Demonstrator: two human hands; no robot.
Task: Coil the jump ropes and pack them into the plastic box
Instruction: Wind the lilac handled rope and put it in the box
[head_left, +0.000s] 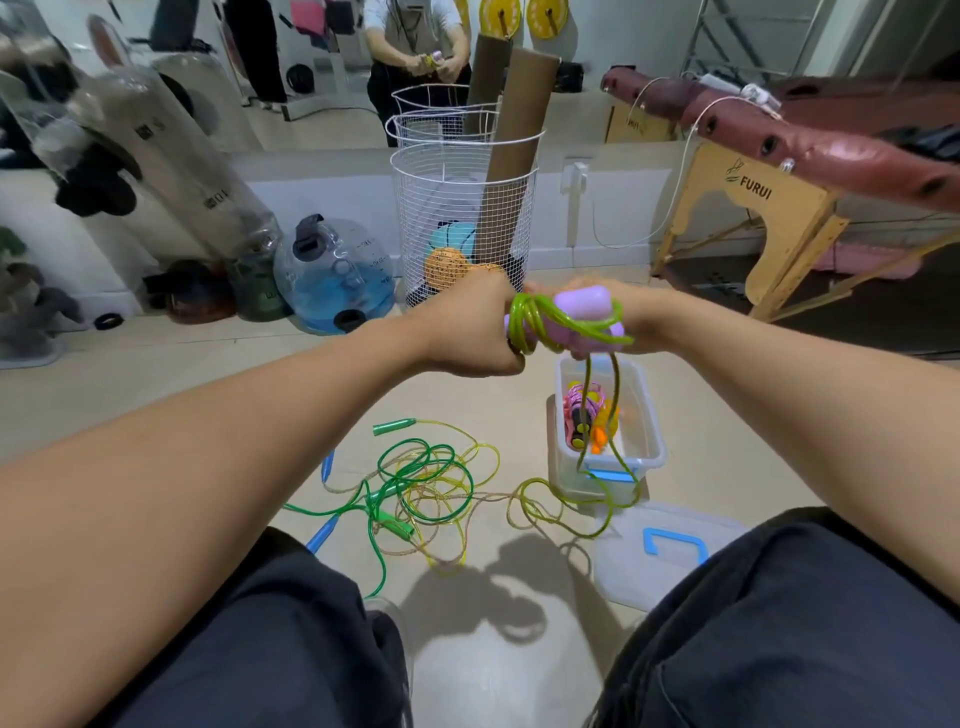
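The lime-green jump rope (524, 325) was a glossy translucent cord with two lilac handles (579, 306), held up near the middle of the view. Several loops of it were wound round the handles, and its loose length hung down past the box to the floor at about 5 o'clock from the hands, ending in curls beside the box.

The left hand (475, 325) had its fingers curled round the coiled end of the cord and one handle. The right hand (618, 317) gripped the lilac handles from the other side, its fingers wrapped behind them; both hands were closed on the rope, touching one another across it.

The plastic box (652, 441) was clear with a blue latch, and stood open on the floor directly below the hands, at 6 o'clock from them. Inside lay a bundle of already coiled ropes (589, 415) in pink, orange, yellow and black; how many I could not tell. One clear lid (670, 556) with a blue handle lay flat on the floor at 6 o'clock from the box.

At 9 o'clock from the box a tangle of loose ropes (426, 483) lay on the floor: dark green, yellow and a pale beige cord, with two green handles and three blue handle ends showing.

Three white wire baskets (462, 208) stood at 12 o'clock, one holding a cardboard tube (511, 156).
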